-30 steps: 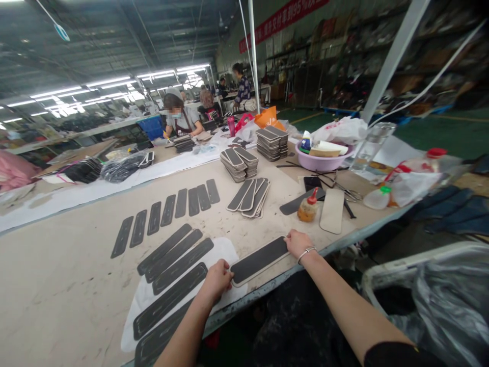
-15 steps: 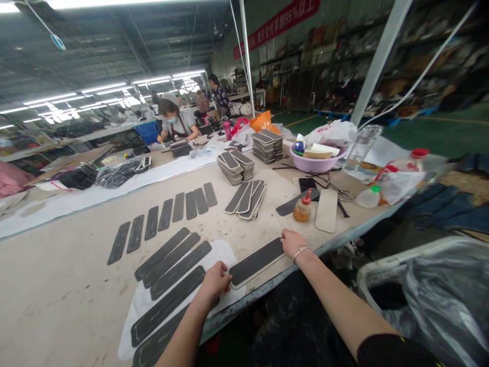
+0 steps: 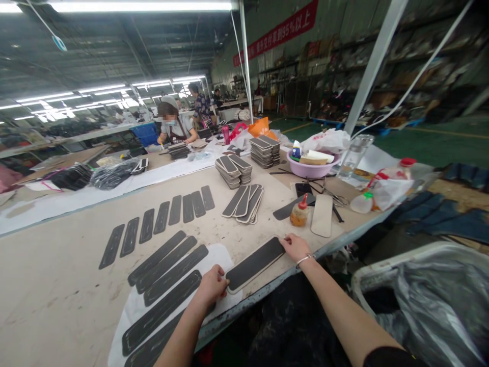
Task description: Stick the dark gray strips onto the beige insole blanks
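A long dark strip with a pale rounded border lies at the table's front edge, between my hands. My left hand pinches its near left end. At the far right end, the fingers of my right hand, a bracelet on the wrist, close on the strip's edge. Left of my left hand, several dark glossy strips lie slanted, partly over a white sheet. Beyond them runs a row of shorter dark strips. A loose pile of pale-bordered strips sits further back.
A glue bottle with a red tip stands right of the pile, beside a pale panel. Behind are stacked strips, a purple basin and scissors. A plastic-lined bin is at right. Across the table a person works.
The camera view has shifted slightly, so the table items sit a little further left. Both hands keep hold of the strip, which has barely moved.
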Motion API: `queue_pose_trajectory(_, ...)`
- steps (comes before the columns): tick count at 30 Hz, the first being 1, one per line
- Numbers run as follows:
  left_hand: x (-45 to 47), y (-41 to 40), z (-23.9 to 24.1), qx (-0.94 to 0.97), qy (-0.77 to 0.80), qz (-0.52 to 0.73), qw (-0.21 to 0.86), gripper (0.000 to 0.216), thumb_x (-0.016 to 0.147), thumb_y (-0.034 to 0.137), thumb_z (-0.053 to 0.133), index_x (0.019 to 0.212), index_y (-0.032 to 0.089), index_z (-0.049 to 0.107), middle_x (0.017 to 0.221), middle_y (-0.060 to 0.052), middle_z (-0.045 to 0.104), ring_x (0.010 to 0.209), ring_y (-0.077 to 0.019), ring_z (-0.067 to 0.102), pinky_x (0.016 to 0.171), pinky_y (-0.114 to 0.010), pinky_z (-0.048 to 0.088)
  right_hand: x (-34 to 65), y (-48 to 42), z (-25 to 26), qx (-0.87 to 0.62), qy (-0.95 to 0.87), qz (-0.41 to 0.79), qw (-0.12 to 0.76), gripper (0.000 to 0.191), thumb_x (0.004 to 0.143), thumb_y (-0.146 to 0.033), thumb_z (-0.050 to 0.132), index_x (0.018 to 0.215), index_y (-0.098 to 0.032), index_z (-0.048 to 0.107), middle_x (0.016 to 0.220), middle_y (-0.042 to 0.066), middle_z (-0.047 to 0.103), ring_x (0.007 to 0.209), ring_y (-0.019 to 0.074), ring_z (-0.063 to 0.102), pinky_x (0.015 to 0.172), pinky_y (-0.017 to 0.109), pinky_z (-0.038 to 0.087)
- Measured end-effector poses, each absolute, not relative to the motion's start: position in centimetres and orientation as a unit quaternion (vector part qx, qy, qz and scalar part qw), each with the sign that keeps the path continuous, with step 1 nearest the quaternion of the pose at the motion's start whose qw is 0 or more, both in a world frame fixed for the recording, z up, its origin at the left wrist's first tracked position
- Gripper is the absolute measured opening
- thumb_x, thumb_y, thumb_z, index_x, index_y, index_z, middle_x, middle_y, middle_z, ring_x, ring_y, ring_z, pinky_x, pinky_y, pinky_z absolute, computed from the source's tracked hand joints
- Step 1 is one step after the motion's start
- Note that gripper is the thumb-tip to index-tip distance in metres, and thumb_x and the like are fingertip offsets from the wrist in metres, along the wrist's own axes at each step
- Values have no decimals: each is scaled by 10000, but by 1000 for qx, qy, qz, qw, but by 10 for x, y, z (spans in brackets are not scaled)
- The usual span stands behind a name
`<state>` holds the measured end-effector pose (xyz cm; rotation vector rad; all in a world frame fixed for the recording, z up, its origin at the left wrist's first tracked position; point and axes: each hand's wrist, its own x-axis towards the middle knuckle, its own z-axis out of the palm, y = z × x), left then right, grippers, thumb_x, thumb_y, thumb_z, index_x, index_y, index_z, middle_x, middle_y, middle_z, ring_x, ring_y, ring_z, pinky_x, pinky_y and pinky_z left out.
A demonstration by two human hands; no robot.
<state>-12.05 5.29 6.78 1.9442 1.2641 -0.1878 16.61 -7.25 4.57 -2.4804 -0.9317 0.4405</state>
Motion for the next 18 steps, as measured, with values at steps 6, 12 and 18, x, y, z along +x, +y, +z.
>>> queue_pose_trajectory(6,-120,53,70,763,503,-79,399,153,752,152,516,854,196,410,521,69,556,427,-96,555,440,-176,357,158,-74,39,-902,-296,155,274,276,794,-409,489,883,-172,600,819,40,678,795,164,622,717,253,447)
queue_pose_trajectory(12,-120,54,66,764,502,-84,397,158,760,159,501,876,199,403,494,75,550,428,-104,547,449,-189,366,161,-78,46,-900,-305,120,288,375,869,-311,308,1063,-115,561,1025,123,634,949,199,584,837,314,431)
queue_pose_trajectory(18,-121,57,60,767,491,-85,404,162,757,171,503,860,207,383,516,82,542,431,-105,562,444,-190,376,95,-72,63,-764,-566,175,256,612,823,-466,425,1345,-160,342,1408,78,336,1296,201,277,1068,352,221)
